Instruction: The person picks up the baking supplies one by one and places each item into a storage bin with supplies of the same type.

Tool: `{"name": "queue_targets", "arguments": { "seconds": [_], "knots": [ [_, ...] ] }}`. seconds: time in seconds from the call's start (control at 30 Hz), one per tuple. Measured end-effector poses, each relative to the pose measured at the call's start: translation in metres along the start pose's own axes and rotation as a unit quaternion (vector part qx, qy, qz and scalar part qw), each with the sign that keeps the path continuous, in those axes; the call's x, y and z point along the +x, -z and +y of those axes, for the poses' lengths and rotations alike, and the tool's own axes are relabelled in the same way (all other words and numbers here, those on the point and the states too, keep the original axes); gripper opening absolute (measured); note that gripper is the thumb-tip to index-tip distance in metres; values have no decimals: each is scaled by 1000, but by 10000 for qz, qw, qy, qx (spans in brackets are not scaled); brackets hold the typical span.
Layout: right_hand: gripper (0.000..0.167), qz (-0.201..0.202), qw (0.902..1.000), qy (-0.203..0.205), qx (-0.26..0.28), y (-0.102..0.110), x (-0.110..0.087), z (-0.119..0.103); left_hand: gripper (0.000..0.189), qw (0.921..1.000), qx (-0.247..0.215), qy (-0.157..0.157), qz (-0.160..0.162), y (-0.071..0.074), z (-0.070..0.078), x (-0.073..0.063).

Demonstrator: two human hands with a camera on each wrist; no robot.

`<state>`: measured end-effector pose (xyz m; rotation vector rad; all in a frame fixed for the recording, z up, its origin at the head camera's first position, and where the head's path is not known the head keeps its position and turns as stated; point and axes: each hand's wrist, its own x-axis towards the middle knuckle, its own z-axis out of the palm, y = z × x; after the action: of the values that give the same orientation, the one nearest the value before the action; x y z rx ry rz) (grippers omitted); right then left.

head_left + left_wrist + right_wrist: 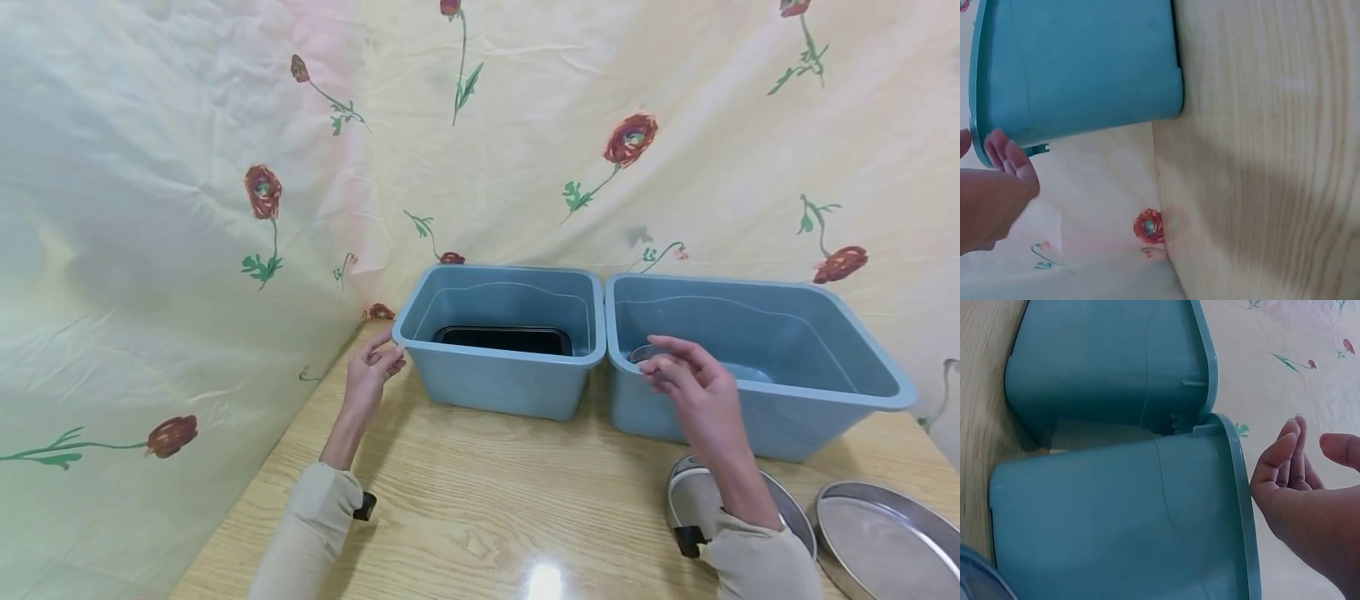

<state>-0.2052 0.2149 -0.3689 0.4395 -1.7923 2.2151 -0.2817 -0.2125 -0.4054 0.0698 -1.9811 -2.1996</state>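
Observation:
At the near left corner of the left blue bin [498, 383], my left hand [370, 371] holds the rim. In the left wrist view its curled fingers [1009, 153] lie against the outside below the rim, with a digit on the other side. Over the near rim of the right blue bin [750, 417] hovers my right hand [697, 387]. Its fingers [1280, 456] are bent and the thumb stands apart, with nothing visible between them. Just behind that hand a small shiny curved object [642, 353] shows inside the bin, mostly hidden.
A black rectangular tray [504, 339] lies in the left bin. Two round metal pans sit at the right, one [693, 500] partly under my right forearm, the other [892, 537] near the table's right edge. Flowered cloth [525, 183] hangs behind the wooden table [465, 500].

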Motion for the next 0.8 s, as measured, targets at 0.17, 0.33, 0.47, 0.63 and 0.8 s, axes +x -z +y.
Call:
{"name": "queue_targets", "arguments": {
  "seconds": [0.17,0.33,0.47,0.63,0.8],
  "knots": [
    [28,61,9994,27,-335,7,-5,-2,45,9996,207,167,2,-4,-8,-7],
    [30,79,9987,6,-510,14,-8,-2,41,9976,620,236,-207,-13,-19,-17],
    [30,113,9982,47,-584,18,-10,-3,39,9943,893,193,-545,-26,-27,-29],
    [29,168,9970,71,-757,24,-14,-5,37,9891,922,204,-1128,-48,-35,-45],
    [28,229,9958,41,-882,29,-17,-5,42,9797,669,234,-1874,-71,-40,-67]
  ]
}}
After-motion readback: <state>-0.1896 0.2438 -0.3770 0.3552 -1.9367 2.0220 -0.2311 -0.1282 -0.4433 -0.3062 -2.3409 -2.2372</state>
